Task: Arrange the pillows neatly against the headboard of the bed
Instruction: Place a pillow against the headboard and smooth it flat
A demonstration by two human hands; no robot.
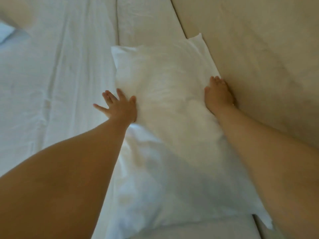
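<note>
A white pillow [165, 87] lies on the bed along the beige padded headboard [259, 57] on the right. A second white pillow [164, 178] lies nearer to me, partly under the first, its corner sticking out at the lower right. My left hand [119, 106] rests with fingers spread against the far pillow's left edge. My right hand [218, 94] lies flat on that pillow's right edge, between pillow and headboard. Neither hand grips anything.
The wrinkled white bedsheet [51, 80] covers the bed to the left. A folded white cover edge [145, 19] runs beyond the pillows. Part of another white item [5, 32] shows at the far left edge.
</note>
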